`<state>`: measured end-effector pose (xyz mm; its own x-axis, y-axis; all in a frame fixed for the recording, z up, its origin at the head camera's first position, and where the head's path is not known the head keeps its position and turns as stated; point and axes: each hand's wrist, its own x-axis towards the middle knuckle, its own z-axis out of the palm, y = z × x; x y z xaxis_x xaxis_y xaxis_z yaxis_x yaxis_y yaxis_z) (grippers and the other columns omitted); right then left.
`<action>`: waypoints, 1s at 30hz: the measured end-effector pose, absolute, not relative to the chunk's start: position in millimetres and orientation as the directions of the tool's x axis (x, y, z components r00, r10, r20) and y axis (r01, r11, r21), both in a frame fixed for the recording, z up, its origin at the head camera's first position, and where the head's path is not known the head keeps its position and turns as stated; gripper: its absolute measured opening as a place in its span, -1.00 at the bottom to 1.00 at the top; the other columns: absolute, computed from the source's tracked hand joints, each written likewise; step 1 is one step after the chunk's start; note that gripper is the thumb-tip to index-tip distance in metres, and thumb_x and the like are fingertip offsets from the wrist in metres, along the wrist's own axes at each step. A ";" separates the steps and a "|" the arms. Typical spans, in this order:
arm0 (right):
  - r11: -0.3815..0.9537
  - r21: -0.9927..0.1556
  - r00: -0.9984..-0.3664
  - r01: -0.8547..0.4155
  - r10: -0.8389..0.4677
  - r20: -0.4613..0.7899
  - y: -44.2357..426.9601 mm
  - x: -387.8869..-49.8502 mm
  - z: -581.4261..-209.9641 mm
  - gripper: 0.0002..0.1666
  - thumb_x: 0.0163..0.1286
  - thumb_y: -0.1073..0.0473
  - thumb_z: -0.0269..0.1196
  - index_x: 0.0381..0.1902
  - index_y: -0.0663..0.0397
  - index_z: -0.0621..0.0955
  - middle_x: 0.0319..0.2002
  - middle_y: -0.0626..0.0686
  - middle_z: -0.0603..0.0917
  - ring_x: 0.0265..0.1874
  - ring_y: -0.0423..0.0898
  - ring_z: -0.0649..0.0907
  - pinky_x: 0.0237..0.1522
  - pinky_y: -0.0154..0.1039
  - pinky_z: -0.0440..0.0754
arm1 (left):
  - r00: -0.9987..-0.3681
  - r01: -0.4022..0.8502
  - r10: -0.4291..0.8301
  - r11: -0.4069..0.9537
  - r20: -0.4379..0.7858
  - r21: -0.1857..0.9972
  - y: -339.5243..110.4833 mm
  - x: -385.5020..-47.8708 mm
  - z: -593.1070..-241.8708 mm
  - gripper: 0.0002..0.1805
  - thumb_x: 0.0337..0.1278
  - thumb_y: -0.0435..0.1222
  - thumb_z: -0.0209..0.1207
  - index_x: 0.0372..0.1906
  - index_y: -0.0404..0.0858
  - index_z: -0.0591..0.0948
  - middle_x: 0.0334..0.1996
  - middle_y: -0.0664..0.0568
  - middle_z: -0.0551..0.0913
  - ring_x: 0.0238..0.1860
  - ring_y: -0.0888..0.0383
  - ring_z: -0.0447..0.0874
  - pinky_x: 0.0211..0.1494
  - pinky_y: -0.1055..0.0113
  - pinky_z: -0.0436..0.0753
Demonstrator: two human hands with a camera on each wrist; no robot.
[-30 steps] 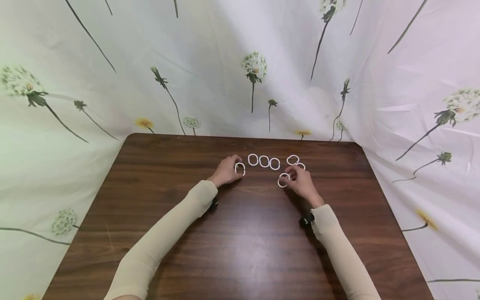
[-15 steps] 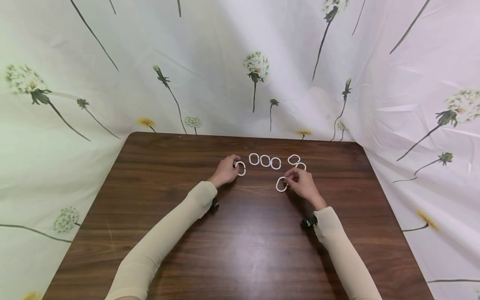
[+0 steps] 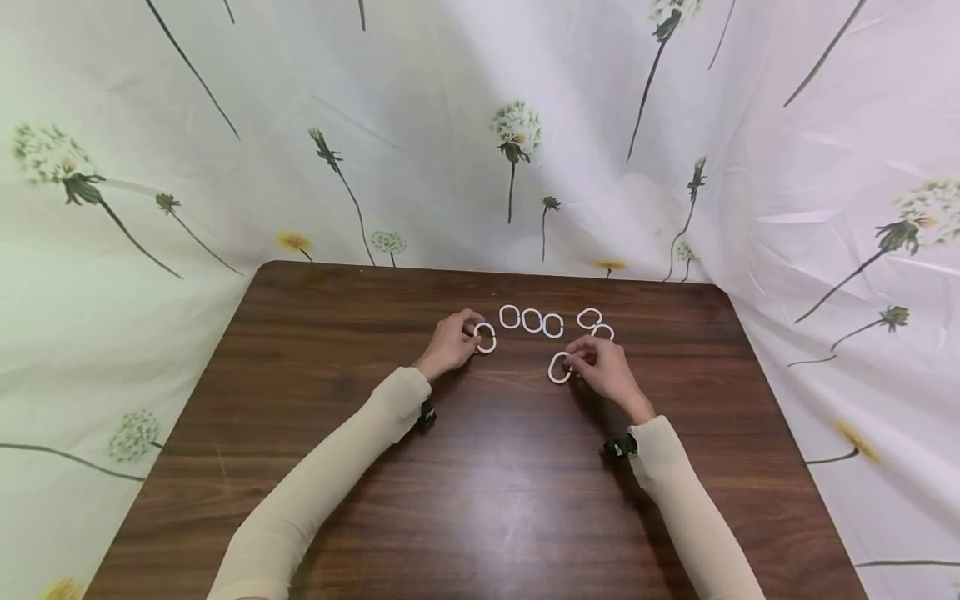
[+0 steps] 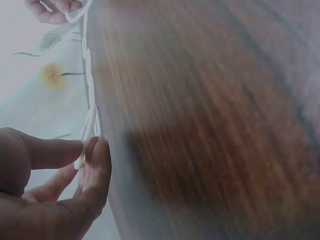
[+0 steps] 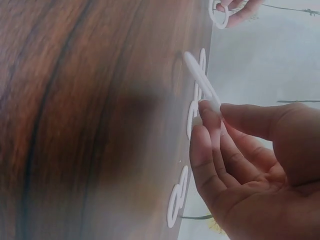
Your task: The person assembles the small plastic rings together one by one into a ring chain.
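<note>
On table point(image 3: 480, 500): three rings point(image 3: 523, 320) left of pair point(image 3: 595, 327).

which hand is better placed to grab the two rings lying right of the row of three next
Probably the right hand: though pinching one ring, it is close to that pair. The left hand, pinching another ring, sits off the left end of the row.

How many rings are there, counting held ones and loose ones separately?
Held rings: 2 (one in the left hand, one in the right hand)
Loose rings: 5 (three in a row, two off to the right)
Total: 7, all white
</note>
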<state>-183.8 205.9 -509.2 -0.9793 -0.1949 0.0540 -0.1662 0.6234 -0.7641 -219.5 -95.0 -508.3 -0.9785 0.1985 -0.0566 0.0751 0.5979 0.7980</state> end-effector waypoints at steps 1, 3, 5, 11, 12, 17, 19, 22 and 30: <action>0.620 -0.766 -0.979 -0.168 -0.197 0.056 205.4 -183.9 -508.7 -0.88 0.43 0.29 0.35 -0.13 0.23 0.72 -0.22 0.20 0.83 -0.28 -0.01 0.81 -0.30 -0.45 0.70 | -0.978 0.083 0.202 0.596 -0.050 0.798 -94.9 -218.8 -507.7 -0.64 0.37 -0.47 0.21 0.22 -0.33 0.61 -0.02 -0.22 0.70 -0.01 -0.08 0.76 0.01 0.19 0.77; 0.612 -0.773 -0.979 -0.169 -0.198 0.057 203.9 -184.5 -508.2 -0.89 0.44 0.29 0.35 -0.14 0.23 0.72 -0.23 0.20 0.83 -0.30 -0.01 0.81 -0.29 -0.45 0.70 | -0.978 0.095 0.206 0.591 -0.036 0.801 -94.7 -216.8 -506.1 -0.64 0.36 -0.48 0.22 0.21 -0.32 0.62 -0.04 -0.22 0.70 -0.04 -0.07 0.77 -0.04 0.22 0.78; 0.609 -0.773 -0.977 -0.181 -0.203 0.069 203.1 -184.9 -507.7 -0.90 0.44 0.30 0.34 -0.14 0.23 0.72 -0.25 0.20 0.82 -0.32 -0.03 0.80 -0.30 -0.45 0.70 | -0.978 0.105 0.207 0.584 -0.023 0.805 -94.6 -214.7 -504.5 -0.64 0.35 -0.49 0.22 0.20 -0.32 0.62 -0.07 -0.22 0.70 -0.08 -0.07 0.78 -0.09 0.26 0.79; 0.589 -0.787 -0.977 -0.183 -0.202 0.076 198.5 -182.7 -503.6 -0.90 0.44 0.30 0.34 -0.14 0.22 0.71 -0.27 0.20 0.80 -0.34 0.01 0.80 -0.35 -0.42 0.69 | -0.983 0.097 0.185 0.573 -0.013 0.814 -94.3 -207.1 -500.6 -0.65 0.33 -0.49 0.23 0.18 -0.29 0.64 -0.11 -0.19 0.72 -0.21 -0.01 0.79 -0.22 0.34 0.76; 0.586 -0.790 -0.977 -0.180 -0.199 0.075 197.4 -182.2 -502.9 -0.90 0.44 0.30 0.34 -0.13 0.21 0.71 -0.27 0.20 0.79 -0.33 0.02 0.80 -0.34 -0.42 0.69 | -0.983 0.092 0.183 0.571 -0.018 0.816 -93.9 -205.6 -500.2 -0.65 0.32 -0.49 0.23 0.17 -0.28 0.65 -0.13 -0.18 0.72 -0.24 0.00 0.79 -0.24 0.34 0.75; 0.586 -0.787 -0.976 -0.192 -0.196 0.093 193.8 -179.8 -499.8 -0.90 0.42 0.31 0.36 -0.14 0.21 0.71 -0.26 0.20 0.79 -0.33 -0.01 0.79 -0.31 -0.42 0.68 | -0.982 0.081 0.185 0.559 -0.030 0.825 -91.4 -198.8 -499.7 -0.64 0.31 -0.49 0.25 0.17 -0.27 0.66 -0.17 -0.17 0.73 -0.31 0.03 0.79 -0.31 0.37 0.75; 0.581 -0.787 -0.974 -0.208 -0.199 0.111 192.0 -179.3 -497.7 -0.90 0.41 0.32 0.36 -0.14 0.21 0.71 -0.27 0.20 0.79 -0.34 -0.02 0.78 -0.29 -0.40 0.69 | -0.981 0.090 0.192 0.554 -0.021 0.828 -90.9 -196.6 -499.5 -0.64 0.31 -0.49 0.25 0.17 -0.28 0.66 -0.17 -0.17 0.73 -0.31 0.04 0.78 -0.32 0.38 0.75; 0.569 -0.787 -0.967 -0.241 -0.208 0.146 188.6 -179.4 -494.2 -0.90 0.40 0.33 0.37 -0.15 0.24 0.71 -0.27 0.21 0.80 -0.35 -0.01 0.77 -0.27 -0.39 0.70 | -0.979 0.102 0.203 0.547 -0.014 0.831 -89.7 -193.6 -497.3 -0.64 0.32 -0.48 0.24 0.18 -0.27 0.66 -0.16 -0.17 0.72 -0.30 0.03 0.78 -0.31 0.37 0.76; 0.525 -0.809 -0.961 -0.264 -0.211 0.177 178.1 -175.8 -484.8 -0.87 0.39 0.35 0.38 -0.13 0.27 0.70 -0.26 0.23 0.80 -0.33 -0.02 0.77 -0.26 -0.43 0.72 | -0.973 0.132 0.231 0.544 0.003 0.829 -85.2 -184.9 -490.1 -0.64 0.32 -0.48 0.26 0.18 -0.26 0.66 -0.14 -0.17 0.70 -0.33 0.06 0.77 -0.27 0.38 0.77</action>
